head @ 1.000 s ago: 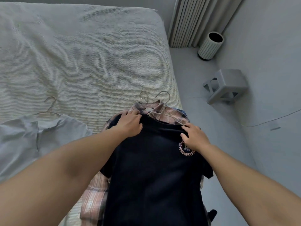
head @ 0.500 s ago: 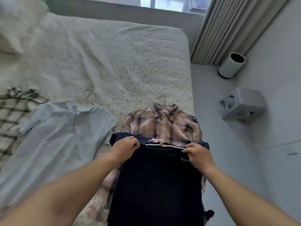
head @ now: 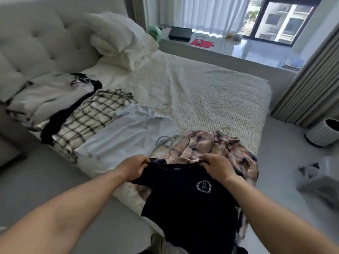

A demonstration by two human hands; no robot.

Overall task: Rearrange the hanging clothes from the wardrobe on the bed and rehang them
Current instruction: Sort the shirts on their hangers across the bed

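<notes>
Two hands hold one garment at the foot-side edge of the bed [head: 211, 92]: the left hand [head: 134, 166] and the right hand [head: 217, 166] each pinch a shoulder of the dark T-shirt [head: 185, 204], grip clenched on the cloth, fingers curled over the neckline. The shirt is held up clear of the mattress at the bed's near right corner, its hem falling below the edge toward the floor. A pale wire hanger [head: 176, 154] shows just above the collar; whether it sits inside the shirt cannot be told.

Just beyond the hands, a pink plaid shirt [head: 214, 145] lies flat on its hanger at the same corner, one sleeve spilling over the side edge. Along the near edge toward the headboard run a light blue shirt [head: 128, 136], a black-and-white checked shirt [head: 95, 114] and a pale heap of further clothes [head: 49, 99], each overlapping the next.

By the look of it, sorting on the bed is still under way and nothing is yet back in the wardrobe, which is out of view. The next move likely calls for laying this shirt in its place in the row or carrying it off to rehang, keeping both shoulders level so it stays on its hanger.

Open room lies across the middle and far side of the bed, toward the pillows [head: 119, 39]. Beside the bed, a ribbed bin [head: 324, 132] and a grey stool [head: 319, 178] narrow the floor on the right.
</notes>
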